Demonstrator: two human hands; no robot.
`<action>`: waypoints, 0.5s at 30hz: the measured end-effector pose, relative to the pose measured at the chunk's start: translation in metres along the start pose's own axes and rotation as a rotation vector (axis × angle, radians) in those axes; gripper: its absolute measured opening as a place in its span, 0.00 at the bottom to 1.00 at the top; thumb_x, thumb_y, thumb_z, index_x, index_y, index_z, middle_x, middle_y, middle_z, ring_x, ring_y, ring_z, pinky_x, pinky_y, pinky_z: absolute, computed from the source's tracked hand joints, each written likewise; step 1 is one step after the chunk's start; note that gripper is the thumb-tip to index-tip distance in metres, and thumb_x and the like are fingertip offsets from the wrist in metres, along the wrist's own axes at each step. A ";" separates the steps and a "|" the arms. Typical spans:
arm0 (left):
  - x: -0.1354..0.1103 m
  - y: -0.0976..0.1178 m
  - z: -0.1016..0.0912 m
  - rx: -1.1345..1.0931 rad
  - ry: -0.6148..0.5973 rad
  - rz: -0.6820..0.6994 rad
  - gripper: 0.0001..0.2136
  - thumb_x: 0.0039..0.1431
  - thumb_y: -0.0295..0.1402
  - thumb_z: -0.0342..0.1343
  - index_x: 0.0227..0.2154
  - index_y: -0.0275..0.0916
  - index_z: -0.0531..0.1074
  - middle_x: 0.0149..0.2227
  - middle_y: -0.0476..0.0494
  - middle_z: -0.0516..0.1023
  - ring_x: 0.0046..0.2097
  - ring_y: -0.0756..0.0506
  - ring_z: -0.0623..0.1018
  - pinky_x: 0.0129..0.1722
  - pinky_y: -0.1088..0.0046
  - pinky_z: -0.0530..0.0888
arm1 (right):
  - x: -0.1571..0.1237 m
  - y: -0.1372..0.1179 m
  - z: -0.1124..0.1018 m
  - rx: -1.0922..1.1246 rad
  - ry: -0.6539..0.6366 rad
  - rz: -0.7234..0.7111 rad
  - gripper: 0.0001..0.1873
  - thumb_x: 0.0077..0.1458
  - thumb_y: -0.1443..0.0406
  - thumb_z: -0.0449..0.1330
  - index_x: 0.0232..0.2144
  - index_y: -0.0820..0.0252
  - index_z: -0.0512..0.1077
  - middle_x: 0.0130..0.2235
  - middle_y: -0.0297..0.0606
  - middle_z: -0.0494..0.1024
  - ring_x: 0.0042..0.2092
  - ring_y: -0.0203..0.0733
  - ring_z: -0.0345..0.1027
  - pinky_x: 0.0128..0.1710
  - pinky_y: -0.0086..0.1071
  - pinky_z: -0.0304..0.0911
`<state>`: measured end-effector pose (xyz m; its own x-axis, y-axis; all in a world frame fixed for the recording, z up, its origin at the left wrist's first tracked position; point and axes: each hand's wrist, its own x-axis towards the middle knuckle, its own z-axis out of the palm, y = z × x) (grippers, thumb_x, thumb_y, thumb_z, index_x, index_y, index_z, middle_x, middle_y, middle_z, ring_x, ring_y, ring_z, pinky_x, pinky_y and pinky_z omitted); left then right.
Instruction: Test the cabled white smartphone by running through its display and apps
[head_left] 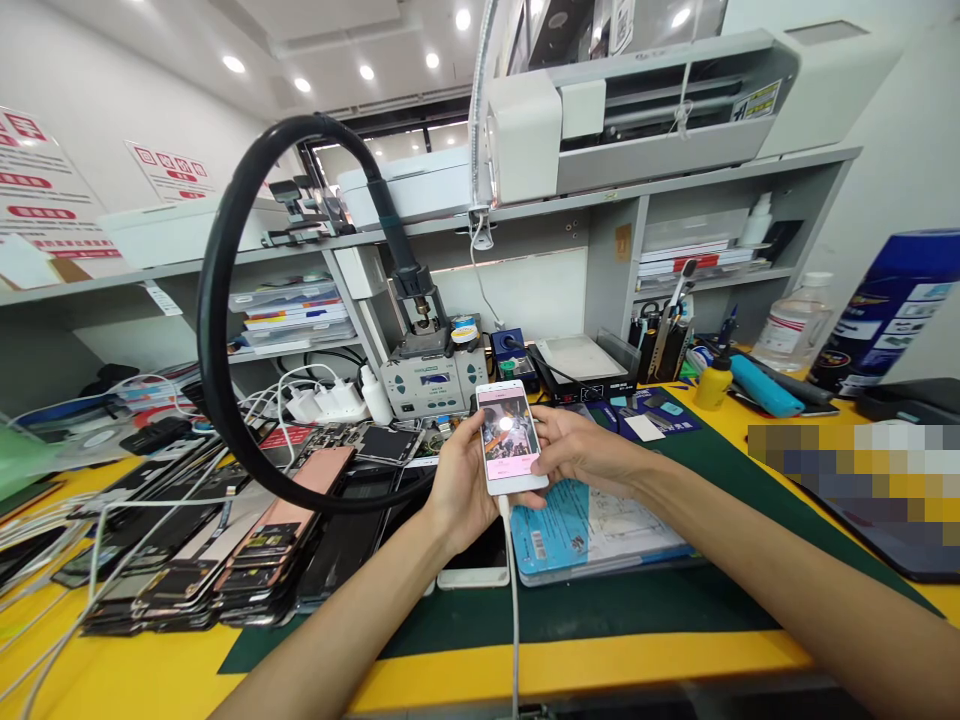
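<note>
A white smartphone with a lit screen is held upright in front of me. My left hand wraps around its left side and back. At the lower right of the screen rests the thumb of my right hand, whose other fingers curl behind the phone's right edge. From the phone's bottom end a white charging cable runs down past the table's front edge. Beneath my hands lie another white phone and a blue-and-white flat package on the green mat.
Stacks of phone screens and parts fill the left, among tangled white cables. A thick black hose arches from the rework station. A yellow bottle and a clear bottle stand at right.
</note>
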<state>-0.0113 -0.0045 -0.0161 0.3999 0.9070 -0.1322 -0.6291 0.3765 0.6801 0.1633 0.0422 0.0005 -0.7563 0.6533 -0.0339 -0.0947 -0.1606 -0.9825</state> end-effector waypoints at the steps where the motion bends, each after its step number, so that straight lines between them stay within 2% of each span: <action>1: 0.000 0.000 0.000 0.000 -0.002 0.001 0.26 0.66 0.47 0.45 0.54 0.28 0.69 0.39 0.30 0.80 0.35 0.38 0.82 0.28 0.60 0.81 | 0.000 0.000 0.000 -0.003 -0.001 0.001 0.34 0.43 0.78 0.62 0.54 0.57 0.63 0.39 0.36 0.74 0.34 0.38 0.70 0.28 0.28 0.65; 8: 0.001 -0.001 0.002 -0.003 0.001 0.005 0.26 0.66 0.46 0.44 0.52 0.28 0.70 0.38 0.30 0.80 0.35 0.38 0.81 0.28 0.60 0.81 | 0.000 0.002 -0.001 0.002 -0.009 -0.001 0.34 0.43 0.77 0.62 0.53 0.56 0.64 0.41 0.37 0.75 0.36 0.40 0.71 0.31 0.31 0.67; 15: 0.000 -0.001 0.003 -0.004 0.019 -0.007 0.25 0.66 0.46 0.44 0.51 0.29 0.70 0.38 0.31 0.80 0.35 0.38 0.82 0.28 0.61 0.81 | 0.000 0.000 0.002 -0.004 0.034 0.007 0.36 0.39 0.78 0.60 0.53 0.57 0.65 0.40 0.38 0.76 0.35 0.40 0.71 0.29 0.31 0.66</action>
<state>-0.0093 -0.0053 -0.0147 0.3915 0.9079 -0.1500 -0.6293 0.3831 0.6761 0.1626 0.0409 0.0013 -0.7347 0.6768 -0.0472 -0.0867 -0.1627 -0.9829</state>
